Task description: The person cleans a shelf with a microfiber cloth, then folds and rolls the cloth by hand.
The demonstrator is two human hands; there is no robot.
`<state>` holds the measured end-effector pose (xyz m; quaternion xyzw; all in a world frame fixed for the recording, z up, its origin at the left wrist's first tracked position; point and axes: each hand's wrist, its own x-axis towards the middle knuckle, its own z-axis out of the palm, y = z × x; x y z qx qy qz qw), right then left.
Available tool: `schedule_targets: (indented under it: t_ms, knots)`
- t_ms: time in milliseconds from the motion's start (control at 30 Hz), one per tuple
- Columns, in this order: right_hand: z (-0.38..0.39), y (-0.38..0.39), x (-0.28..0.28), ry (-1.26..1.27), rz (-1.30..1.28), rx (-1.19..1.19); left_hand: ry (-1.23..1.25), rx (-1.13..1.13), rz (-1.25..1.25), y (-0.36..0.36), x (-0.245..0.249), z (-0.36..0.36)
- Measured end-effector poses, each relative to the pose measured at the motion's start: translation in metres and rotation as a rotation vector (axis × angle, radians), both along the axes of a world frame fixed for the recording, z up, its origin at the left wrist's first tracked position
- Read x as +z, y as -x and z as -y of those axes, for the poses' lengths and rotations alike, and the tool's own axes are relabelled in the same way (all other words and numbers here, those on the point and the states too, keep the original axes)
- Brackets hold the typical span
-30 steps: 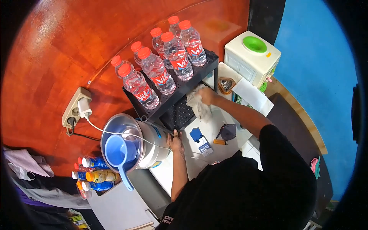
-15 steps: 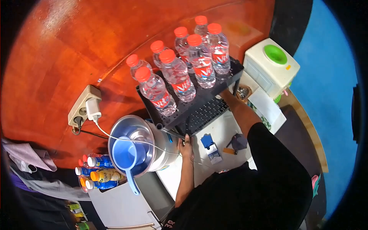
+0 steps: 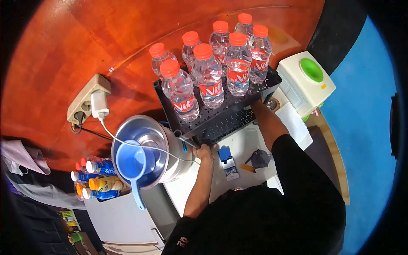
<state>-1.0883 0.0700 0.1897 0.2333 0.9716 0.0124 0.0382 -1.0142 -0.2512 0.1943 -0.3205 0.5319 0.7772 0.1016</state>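
Note:
A black perforated rack stands on a white tabletop against a red-brown wall. Several water bottles with red caps and red labels stand on its top shelf. My left hand grips the rack's front left post near the lower shelf. My right forearm reaches under the top shelf; the right hand is hidden behind the shelf, and the white cloth it held earlier is out of sight.
A steel pot with a blue scoop sits left of the rack, a white cable across it from a wall socket. A blue cigarette pack, a lighter and a dark cap lie on the table. A cream dispenser stands right. Small bottles lie lower left.
My right hand, which held a white cloth in the open beside the rack, has gone under the top shelf and out of view. The view shifted, and my left hand stayed on the post.

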Motion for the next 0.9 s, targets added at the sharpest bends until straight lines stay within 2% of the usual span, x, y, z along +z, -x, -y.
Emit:
schedule_targets:
  t_ms: [33,200,267,333,400,433,500,533,600,633,667,733,767,833,867,900]
  knots:
    - [0.002,-0.009,0.003,-0.014,0.065,-0.017,0.007,0.077,0.079,-0.003,0.027,-0.006]
    - [0.037,0.003,0.029,-0.069,0.383,-0.128,0.057,0.005,0.138,0.004,0.016,-0.003]
    - [0.062,-0.017,0.030,-0.088,0.507,-0.181,-0.043,0.096,0.124,0.003,0.015,-0.004]
    - [0.078,-0.033,0.045,-0.094,0.570,-0.202,-0.034,0.076,0.120,0.004,0.012,-0.001]
    - [0.106,-0.055,0.077,-0.472,0.516,-0.207,-0.025,0.050,0.096,0.006,0.009,0.002]
    - [0.104,-0.057,0.082,-0.476,0.513,-0.200,-0.028,0.058,0.096,0.006,0.009,0.004]
    - [0.090,-0.064,0.088,-0.189,0.455,-0.119,-0.101,-0.049,0.044,0.006,0.010,0.011]
    - [0.079,-0.066,0.068,-0.187,0.450,-0.113,-0.098,-0.043,0.038,0.006,0.010,0.012]
    - [0.056,-0.071,0.006,-0.228,-0.057,0.046,-0.106,-0.041,-0.001,0.005,0.004,0.009]
    - [0.058,-0.075,0.002,-0.338,-0.134,0.113,-0.127,-0.061,-0.012,0.004,0.002,0.009]
    - [0.057,-0.071,0.000,-0.332,-0.139,0.114,-0.121,-0.060,-0.017,0.004,0.001,0.008]
    - [0.061,-0.066,-0.009,-0.246,-0.475,0.201,-0.119,-0.015,-0.055,0.000,0.003,0.007]
    - [0.063,-0.064,-0.013,-0.237,-0.479,0.188,-0.091,-0.031,-0.044,-0.002,0.004,0.006]
    - [0.082,-0.059,0.020,0.105,-0.192,0.140,-0.092,-0.085,-0.080,-0.007,0.015,0.007]
    - [0.095,-0.053,0.037,0.112,-0.199,0.132,-0.102,-0.124,-0.112,-0.009,0.021,0.009]
    - [0.110,-0.048,0.052,0.335,-0.222,-0.140,-0.056,-0.189,-0.098,-0.010,0.026,0.011]
